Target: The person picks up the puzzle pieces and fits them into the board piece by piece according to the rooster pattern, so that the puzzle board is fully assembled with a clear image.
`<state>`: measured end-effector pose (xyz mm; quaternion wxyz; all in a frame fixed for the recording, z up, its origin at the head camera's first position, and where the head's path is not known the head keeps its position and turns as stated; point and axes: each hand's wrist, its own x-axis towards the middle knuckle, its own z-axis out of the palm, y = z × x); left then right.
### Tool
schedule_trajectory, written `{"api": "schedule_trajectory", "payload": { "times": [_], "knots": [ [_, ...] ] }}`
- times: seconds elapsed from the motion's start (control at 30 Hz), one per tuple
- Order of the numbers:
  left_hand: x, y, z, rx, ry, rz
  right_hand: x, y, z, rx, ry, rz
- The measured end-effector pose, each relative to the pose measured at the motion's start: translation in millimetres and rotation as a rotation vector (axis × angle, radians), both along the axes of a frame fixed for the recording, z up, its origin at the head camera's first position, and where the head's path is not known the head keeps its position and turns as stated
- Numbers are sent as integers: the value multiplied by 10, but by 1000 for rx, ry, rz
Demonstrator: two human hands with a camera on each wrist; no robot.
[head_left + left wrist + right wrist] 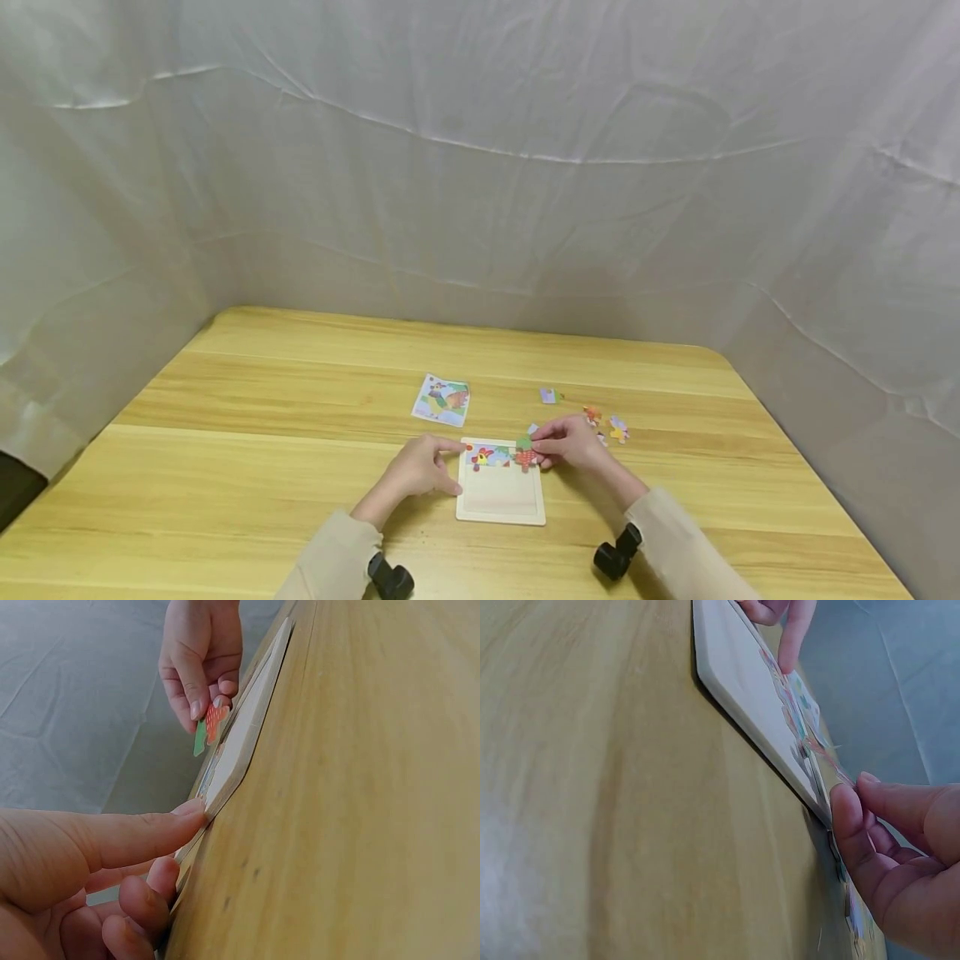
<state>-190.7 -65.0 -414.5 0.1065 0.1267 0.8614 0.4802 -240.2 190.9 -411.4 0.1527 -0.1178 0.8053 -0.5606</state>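
A pale wooden puzzle tray (501, 521) lies on the table, its upper part filled with colourful puzzle pieces (487, 455). At its left edge is my left hand (422, 468), index finger and thumb touching the rim; in the left wrist view the thumb (150, 836) presses there while other fingers bend below. My right hand (573, 442) pinches a green and red puzzle piece (525, 457) between thumb and fingers over the tray's upper right corner. From the left wrist view, this piece (215, 724) stands tilted just above the tray.
A picture card (442, 400) of the animal design lies behind the tray. Loose puzzle pieces (618, 429) are scattered to the right, near my right wrist, with another loose piece (550, 396) farther back. Grey cloth (480, 208) hangs behind the wooden table (262, 467).
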Motion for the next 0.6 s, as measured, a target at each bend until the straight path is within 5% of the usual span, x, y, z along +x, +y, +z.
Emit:
{"api": "schedule_trajectory", "payload": {
  "times": [0.6],
  "knots": [
    [8, 17, 21, -2, -23, 19, 15, -92, -15, 82, 71, 12]
  ]
}}
